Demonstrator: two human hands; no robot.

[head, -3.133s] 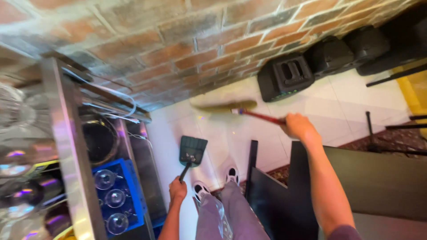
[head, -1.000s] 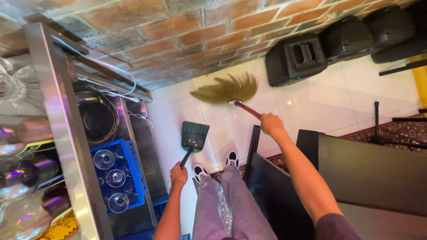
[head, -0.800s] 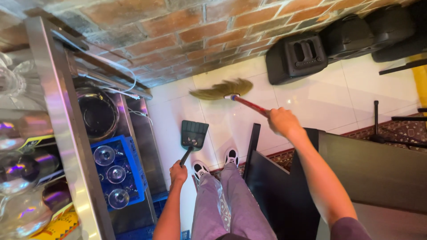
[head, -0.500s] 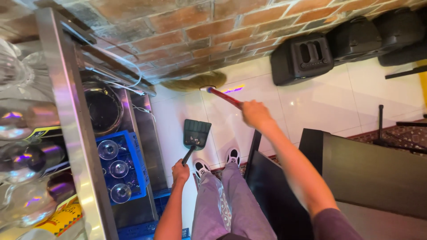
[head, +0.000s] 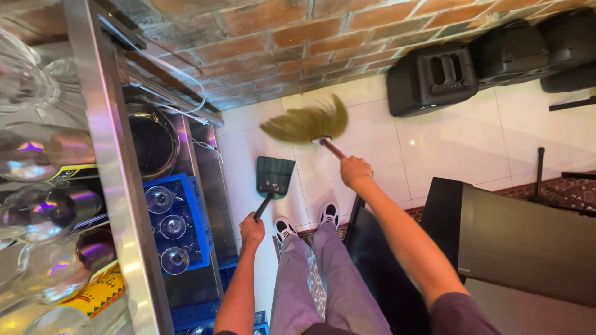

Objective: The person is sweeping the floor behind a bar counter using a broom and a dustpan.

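Note:
My right hand (head: 354, 172) grips the red handle of a grass broom (head: 305, 124), whose yellow-green bristles sweep over the white tile floor (head: 472, 149) near the brick wall. My left hand (head: 251, 229) holds the handle of a dark dustpan (head: 275, 176), which rests on the floor just ahead of my shoes (head: 307, 221). The dustpan holds a little debris. The broom head lies just beyond the dustpan's far edge.
A steel counter (head: 112, 186) with glasses and bottles runs along the left, with a blue crate of glasses (head: 174, 223) beneath. Black speakers (head: 434, 77) stand by the brick wall (head: 279, 37). A dark cabinet (head: 496, 236) is at my right.
The broom has swung back and forth over the floor, now with its head nearer the dustpan. The dustpan and my left hand have stayed in place.

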